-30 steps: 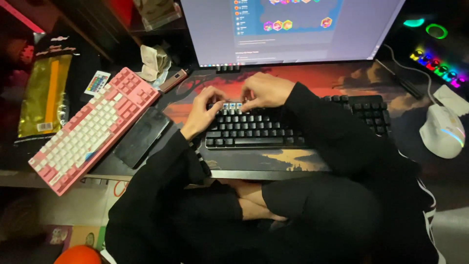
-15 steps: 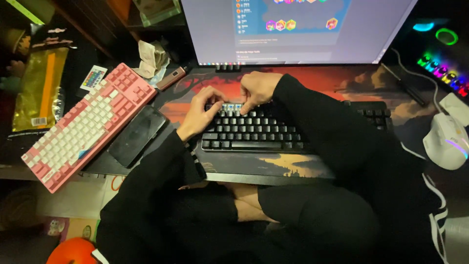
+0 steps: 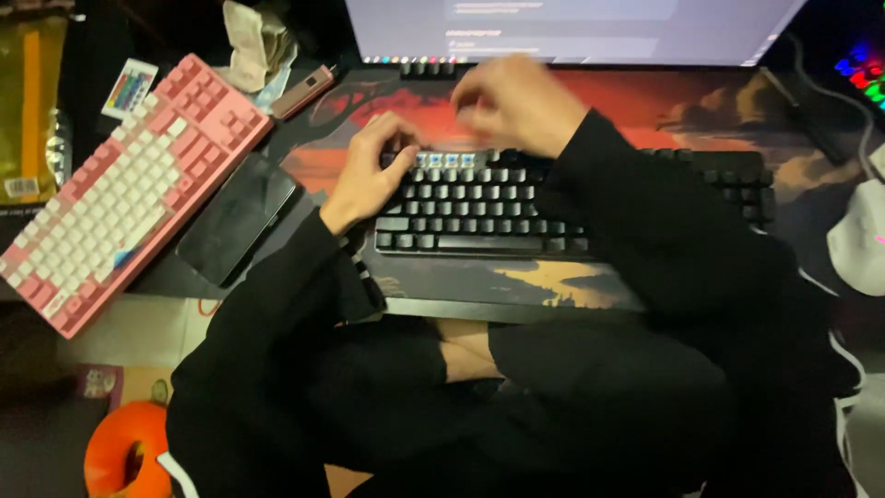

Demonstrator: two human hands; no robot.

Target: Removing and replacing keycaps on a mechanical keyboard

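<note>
lifting off the black keyboard [image 3: 516, 207], the right hand [image 3: 512, 101] now hovers blurred, fingers loosely curled, holding nothing; the left hand [image 3: 373, 175] stays curled on its bared upper-left switches.

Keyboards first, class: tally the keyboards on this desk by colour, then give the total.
Black keyboard, under the left hand and right hand: 1
Pink keyboard with white keys, lying at an angle to the left: 1
Total: 2
</note>
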